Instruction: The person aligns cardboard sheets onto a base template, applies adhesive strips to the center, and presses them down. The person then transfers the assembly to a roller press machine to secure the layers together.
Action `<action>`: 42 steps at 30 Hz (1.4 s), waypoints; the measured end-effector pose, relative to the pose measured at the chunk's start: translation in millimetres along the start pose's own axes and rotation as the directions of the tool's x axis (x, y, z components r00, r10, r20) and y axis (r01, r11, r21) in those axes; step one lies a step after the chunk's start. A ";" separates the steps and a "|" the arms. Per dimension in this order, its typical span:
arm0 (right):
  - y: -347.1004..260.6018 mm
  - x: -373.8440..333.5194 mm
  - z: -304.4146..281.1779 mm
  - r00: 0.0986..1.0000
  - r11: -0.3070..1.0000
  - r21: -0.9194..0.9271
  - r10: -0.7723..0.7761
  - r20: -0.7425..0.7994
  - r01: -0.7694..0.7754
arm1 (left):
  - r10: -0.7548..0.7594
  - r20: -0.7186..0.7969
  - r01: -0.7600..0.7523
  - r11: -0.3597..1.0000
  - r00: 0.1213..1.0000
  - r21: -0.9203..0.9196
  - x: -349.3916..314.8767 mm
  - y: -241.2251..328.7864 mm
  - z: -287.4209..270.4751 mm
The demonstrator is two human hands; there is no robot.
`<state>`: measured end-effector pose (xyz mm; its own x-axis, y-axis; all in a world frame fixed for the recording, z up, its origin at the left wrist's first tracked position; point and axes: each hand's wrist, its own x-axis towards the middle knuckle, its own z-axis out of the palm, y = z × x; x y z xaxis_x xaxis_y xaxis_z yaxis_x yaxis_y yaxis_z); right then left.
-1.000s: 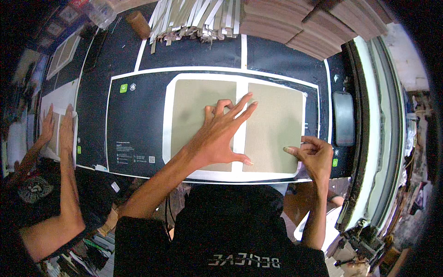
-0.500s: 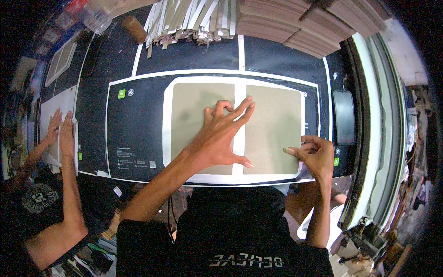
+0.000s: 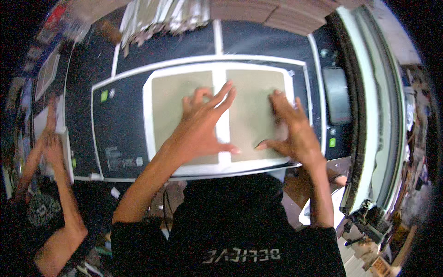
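Two grey-brown cardboard panels lie side by side on a white-bordered sheet, the left panel (image 3: 164,101) and the right panel (image 3: 249,99), with a white strip (image 3: 222,120) running between them. My left hand (image 3: 198,129) is spread over the left panel, its long fingertips and thumb reaching across the strip. Fingers apart, my right hand (image 3: 295,131) is over the right panel, fingertips near its right side and thumb toward the lower middle; motion blur hides exact contact. Neither hand grips anything. Beneath is a dark printed sheet (image 3: 120,124) with white edging.
A bundle of pale strips (image 3: 166,16) and stacked brown boards (image 3: 277,14) sit at the far side. A dark phone-like slab (image 3: 338,94) lies at right, before a long pale rail (image 3: 376,115). Another person's hands (image 3: 51,143) work at the left on a white piece.
My right hand has left the right panel's lower right edge, moved up over the panel and spread its fingers. My left hand keeps its spread pose. The whole view has shifted.
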<state>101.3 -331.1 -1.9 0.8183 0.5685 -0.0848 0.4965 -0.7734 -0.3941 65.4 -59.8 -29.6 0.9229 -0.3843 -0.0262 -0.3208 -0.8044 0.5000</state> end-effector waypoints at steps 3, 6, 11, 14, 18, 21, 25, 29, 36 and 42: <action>-7.3 2.2 -1.6 1.000 1.000 -0.007 0.005 0.014 -0.005 | 0.007 0.022 -0.009 0.998 1.000 0.068 -0.2 3.8 -6.0; -7.0 5.4 -1.4 0.999 1.000 0.023 0.019 0.044 -0.020 | -0.047 0.111 0.039 0.997 0.993 0.071 3.8 13.6 -16.4; -4.4 1.5 -0.4 0.999 0.997 0.067 0.030 0.043 -0.033 | -0.059 0.156 0.043 0.994 0.986 0.104 6.4 18.9 -16.4; -4.6 2.5 1.8 0.998 0.998 0.053 0.028 0.056 -0.031 | -0.056 0.173 0.034 0.991 0.983 0.129 4.3 22.0 -23.8; -5.9 3.2 -3.3 0.997 1.000 0.003 0.010 0.076 -0.011 | 0.050 0.121 -0.073 0.978 0.991 0.193 -5.1 8.3 -4.8; -9.6 -2.3 -3.1 0.996 0.998 -0.064 -0.004 0.087 0.009 | 0.065 0.113 -0.088 0.974 0.991 0.209 -18.0 11.6 1.2; -14.7 -9.0 -4.2 0.996 0.998 0.010 -0.063 0.058 0.062 | 0.069 0.108 -0.088 0.979 0.992 0.181 -37.2 12.5 6.0; -5.5 30.9 -30.4 0.965 0.965 0.231 0.174 -0.197 -0.127 | 0.084 0.081 -0.096 0.981 0.993 0.166 -39.4 14.3 2.1; -56.8 156.9 -45.0 0.902 0.941 0.261 -0.089 -0.422 0.215 | 0.116 -0.026 -0.111 0.981 0.993 0.156 -19.5 5.8 8.4; -107.8 309.6 20.1 0.817 0.930 0.184 -0.169 -0.552 0.317 | 0.109 -0.106 -0.100 0.991 0.988 0.089 -26.4 -2.4 16.4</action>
<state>295.3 -66.1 -4.0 0.7440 0.4408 0.5022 0.6682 -0.4875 -0.5620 38.3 -55.2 -44.3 0.8998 -0.4194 0.1206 -0.4289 -0.7990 0.4215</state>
